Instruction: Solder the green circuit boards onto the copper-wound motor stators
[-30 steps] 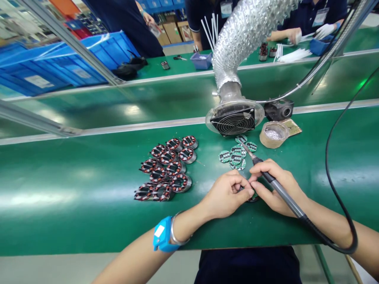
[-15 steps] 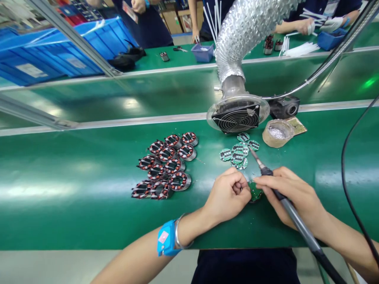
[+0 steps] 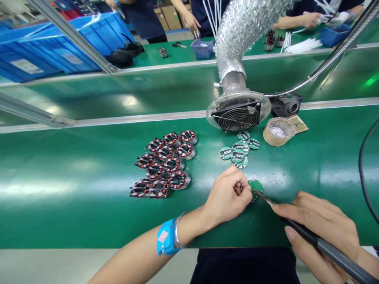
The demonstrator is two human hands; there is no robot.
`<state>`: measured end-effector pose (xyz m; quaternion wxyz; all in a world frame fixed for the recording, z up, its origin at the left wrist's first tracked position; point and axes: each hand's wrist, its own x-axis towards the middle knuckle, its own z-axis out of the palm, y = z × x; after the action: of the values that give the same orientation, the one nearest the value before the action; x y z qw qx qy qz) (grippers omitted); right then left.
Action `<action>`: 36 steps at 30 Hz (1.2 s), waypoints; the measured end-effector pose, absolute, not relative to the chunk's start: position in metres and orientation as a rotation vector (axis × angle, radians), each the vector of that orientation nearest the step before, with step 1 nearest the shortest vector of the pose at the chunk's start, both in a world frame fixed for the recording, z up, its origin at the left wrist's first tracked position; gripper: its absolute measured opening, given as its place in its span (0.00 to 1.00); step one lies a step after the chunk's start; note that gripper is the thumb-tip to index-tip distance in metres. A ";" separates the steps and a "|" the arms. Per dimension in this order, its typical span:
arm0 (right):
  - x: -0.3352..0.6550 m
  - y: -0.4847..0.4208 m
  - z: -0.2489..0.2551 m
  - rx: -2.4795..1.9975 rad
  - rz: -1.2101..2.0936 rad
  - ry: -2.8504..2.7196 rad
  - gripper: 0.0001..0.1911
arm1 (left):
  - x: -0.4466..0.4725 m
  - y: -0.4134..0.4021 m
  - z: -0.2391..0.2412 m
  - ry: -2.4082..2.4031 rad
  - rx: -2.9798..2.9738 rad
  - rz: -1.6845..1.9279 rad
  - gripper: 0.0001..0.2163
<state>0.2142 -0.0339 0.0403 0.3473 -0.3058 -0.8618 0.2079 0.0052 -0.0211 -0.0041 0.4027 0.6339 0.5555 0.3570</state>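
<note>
My right hand is closed around the grey handle of a soldering iron. Its metal tip meets the face of a round green circuit board near the bench's front edge. At the left rim of that board, my left hand is closed in a pinch; whatever lies between its fingertips is hidden. Just beyond my hands lies a loose pile of small round circuit boards with pale markings. To the left stand several motor stators with copper-coloured windings, in slanted rows.
A fume extractor on a silver flexible duct hangs over the boards. Right of it stands a tan tub of shiny silvery material. A black cable loops down at the right. Co-workers' hands and blue bins are across the bench.
The soldering iron's tip has swung down from beside the pile onto the board at my left fingertips. My right hand has moved right and nearer to me. The left has stayed nearly still.
</note>
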 end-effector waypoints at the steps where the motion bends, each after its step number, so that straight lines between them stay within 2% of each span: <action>1: 0.214 -0.034 0.040 -0.786 0.540 -2.241 0.15 | 0.005 -0.021 -0.004 1.405 1.610 0.904 0.04; 12: 0.221 -0.034 0.042 -0.760 0.510 -2.291 0.15 | 0.007 -0.022 -0.006 1.432 1.680 0.915 0.05; 19: 0.221 -0.021 0.030 -0.798 0.377 -2.182 0.22 | 0.007 -0.021 -0.006 1.422 1.693 0.916 0.05; 23: 0.214 -0.002 0.012 -0.710 0.536 -2.274 0.17 | 0.005 -0.023 -0.007 1.402 1.654 0.908 0.05; 25: 0.211 0.008 0.003 -0.625 0.672 -2.354 0.13 | 0.003 -0.026 -0.008 1.369 1.616 0.913 0.02; 26: 0.211 0.013 -0.001 -0.583 0.717 -2.373 0.12 | 0.002 -0.027 -0.008 1.351 1.600 0.909 0.03; 29: 0.209 0.022 -0.004 -0.462 0.734 -2.357 0.13 | -0.001 -0.033 -0.011 1.337 1.608 0.866 0.19; 31: 0.204 0.025 0.004 -0.374 0.679 -2.383 0.13 | 0.000 -0.036 -0.016 1.359 1.644 0.849 0.23; 36: 0.185 0.022 0.029 -0.182 0.473 -2.485 0.11 | 0.006 -0.040 -0.024 1.342 1.717 0.992 0.13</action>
<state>0.1848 0.0220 0.0293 0.2982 -0.0685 -0.9353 0.1780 0.0062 -0.0396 -0.0243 0.3648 0.6677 0.5219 0.3857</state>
